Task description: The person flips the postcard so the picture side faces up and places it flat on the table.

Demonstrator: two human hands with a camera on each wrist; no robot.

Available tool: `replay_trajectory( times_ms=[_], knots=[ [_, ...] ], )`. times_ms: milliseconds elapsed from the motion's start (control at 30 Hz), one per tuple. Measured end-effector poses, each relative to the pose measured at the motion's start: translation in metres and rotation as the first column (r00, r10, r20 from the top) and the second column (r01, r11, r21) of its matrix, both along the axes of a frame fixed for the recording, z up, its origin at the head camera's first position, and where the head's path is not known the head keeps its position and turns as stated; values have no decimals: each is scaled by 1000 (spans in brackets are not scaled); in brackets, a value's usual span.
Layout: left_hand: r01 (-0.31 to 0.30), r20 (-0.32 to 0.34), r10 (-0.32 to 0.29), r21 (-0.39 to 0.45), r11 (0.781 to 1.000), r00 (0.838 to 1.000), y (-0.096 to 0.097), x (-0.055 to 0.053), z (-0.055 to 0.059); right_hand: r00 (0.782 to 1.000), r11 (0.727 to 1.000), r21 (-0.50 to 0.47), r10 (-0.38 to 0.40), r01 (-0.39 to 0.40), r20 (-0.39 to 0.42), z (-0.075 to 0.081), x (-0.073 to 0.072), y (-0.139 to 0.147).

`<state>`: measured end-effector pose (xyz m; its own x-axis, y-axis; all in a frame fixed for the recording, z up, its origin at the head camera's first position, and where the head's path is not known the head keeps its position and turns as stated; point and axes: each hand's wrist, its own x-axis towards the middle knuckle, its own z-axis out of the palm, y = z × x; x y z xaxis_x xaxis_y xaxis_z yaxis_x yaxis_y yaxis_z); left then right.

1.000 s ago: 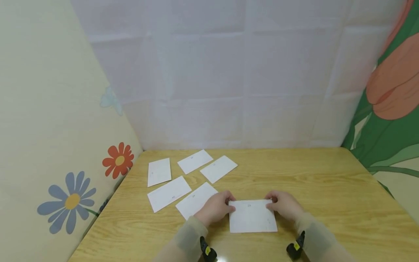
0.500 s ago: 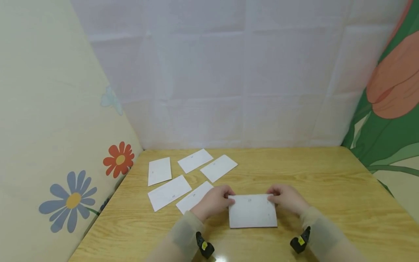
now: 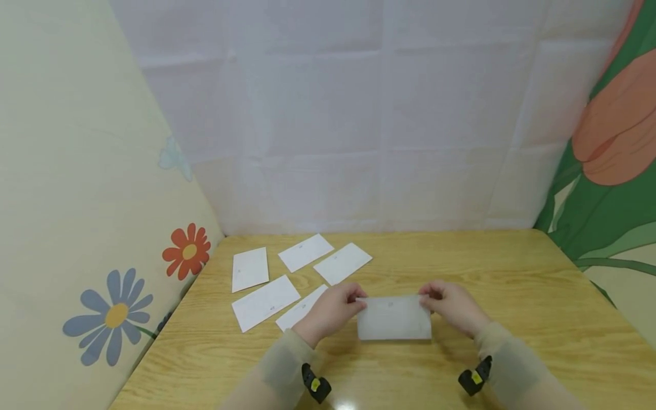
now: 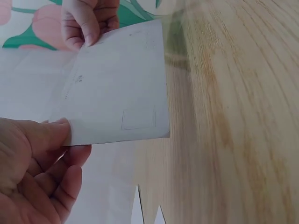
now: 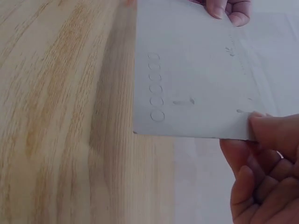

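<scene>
Both hands hold one white postcard [image 3: 393,320] by its two far corners, tilted up off the wooden table [image 3: 538,319]. My left hand [image 3: 330,312] pinches the left corner between thumb and fingers. At the right corner, my right hand [image 3: 453,307] does the same. A printed stamp box [image 4: 139,116] shows on the card in the left wrist view. In the right wrist view a row of printed ovals [image 5: 155,88] runs along its near edge, with a few dark smudges beside it.
Several similar white cards lie face up on the left half of the table, among them one card [image 3: 249,269] at the far left and another card [image 3: 302,307] partly behind my left hand. A white cloth [image 3: 328,114] hangs behind; flowered cloth [image 3: 51,199] hangs at the side.
The postcard has risen and moved away from me, its face tipping so that it looks shorter. Both hands have moved forward with it, keeping their pinch. The other cards stay put.
</scene>
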<state>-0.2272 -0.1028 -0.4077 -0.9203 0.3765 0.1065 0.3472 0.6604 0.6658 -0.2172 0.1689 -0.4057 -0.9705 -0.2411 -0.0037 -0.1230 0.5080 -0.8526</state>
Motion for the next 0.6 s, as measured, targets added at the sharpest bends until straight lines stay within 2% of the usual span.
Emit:
replay_trajectory(
  times_ms=[167, 367, 600],
  knots=[
    [15, -65, -16, -20, 1000, 998, -1, 3, 4, 996, 999, 31, -13, 16, -89, 2, 2, -1],
    [24, -117, -29, -43, 999, 993, -1, 5, 6, 981, 995, 100, -4, 24, -194, 1, 4, -2],
    [34, -181, -44, -53, 998, 983, -3, 7, 7, 967, 990, 138, 2, 35, -256, 0, 7, -1]
  ],
)
